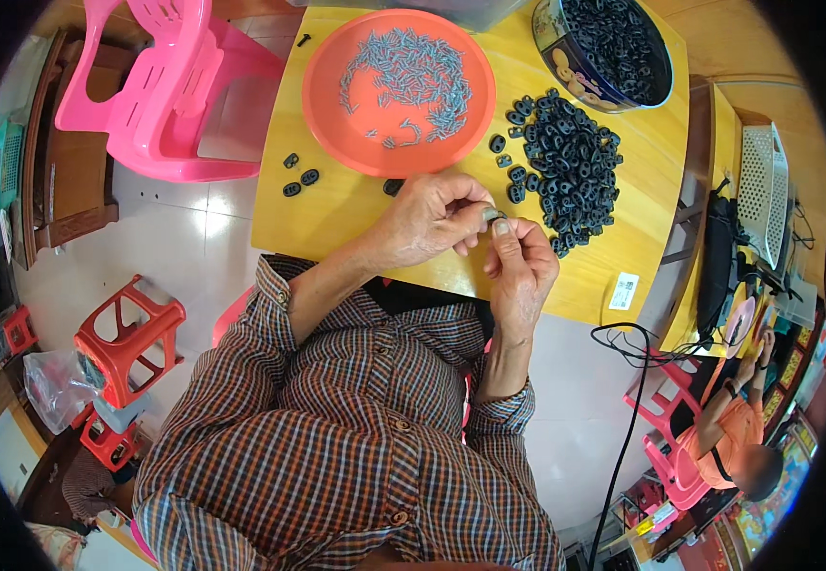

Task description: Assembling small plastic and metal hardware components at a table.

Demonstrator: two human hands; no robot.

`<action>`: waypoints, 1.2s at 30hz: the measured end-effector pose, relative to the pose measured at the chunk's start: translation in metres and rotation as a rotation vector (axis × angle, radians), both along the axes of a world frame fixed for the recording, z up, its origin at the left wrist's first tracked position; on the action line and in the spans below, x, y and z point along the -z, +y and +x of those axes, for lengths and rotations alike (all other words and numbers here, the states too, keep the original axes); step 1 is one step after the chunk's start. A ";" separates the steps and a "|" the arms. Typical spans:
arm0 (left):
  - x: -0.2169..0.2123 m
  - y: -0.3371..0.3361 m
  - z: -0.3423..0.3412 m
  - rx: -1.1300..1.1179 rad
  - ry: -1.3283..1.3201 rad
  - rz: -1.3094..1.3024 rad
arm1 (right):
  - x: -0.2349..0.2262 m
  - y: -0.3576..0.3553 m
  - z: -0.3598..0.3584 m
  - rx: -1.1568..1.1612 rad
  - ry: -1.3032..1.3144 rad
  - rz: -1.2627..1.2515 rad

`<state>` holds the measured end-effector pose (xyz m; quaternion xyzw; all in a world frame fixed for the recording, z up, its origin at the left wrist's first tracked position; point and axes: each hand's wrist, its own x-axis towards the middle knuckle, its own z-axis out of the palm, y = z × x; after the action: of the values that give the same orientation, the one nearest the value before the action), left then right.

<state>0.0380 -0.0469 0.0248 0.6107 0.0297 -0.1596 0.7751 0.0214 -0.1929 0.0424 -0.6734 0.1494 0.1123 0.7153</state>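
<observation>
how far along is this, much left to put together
Done: three small black oval parts lie set apart at the table's left. In hand: left hand and right hand pinch one small piece together. Left: a heap of black parts and grey metal pins on the orange plate.

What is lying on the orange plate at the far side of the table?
The orange plate holds a loose scatter of small grey metal pins, thickest in its upper half. Much of the plate's lower left is bare. Whether anything lies beneath the thickest clump cannot be seen.
</observation>
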 end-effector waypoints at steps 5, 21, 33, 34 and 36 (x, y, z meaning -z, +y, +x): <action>-0.002 -0.001 0.002 0.013 0.009 -0.020 | 0.000 -0.001 0.000 0.016 -0.019 0.017; -0.006 -0.008 0.013 0.004 -0.002 0.136 | 0.001 -0.027 0.005 0.057 -0.011 -0.021; 0.008 -0.027 0.030 0.039 -0.709 0.871 | 0.003 -0.037 0.009 0.172 -0.015 -0.012; 0.008 -0.028 0.030 0.041 -0.711 0.871 | 0.003 -0.037 0.009 0.171 -0.010 -0.012; 0.007 -0.030 0.030 0.078 -0.711 0.959 | 0.002 -0.036 0.009 0.170 -0.007 -0.014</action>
<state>0.0680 -0.0764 0.0173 0.9089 -0.1852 0.0574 0.3691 0.0309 -0.2292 0.0408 -0.6637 0.2041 0.0477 0.7180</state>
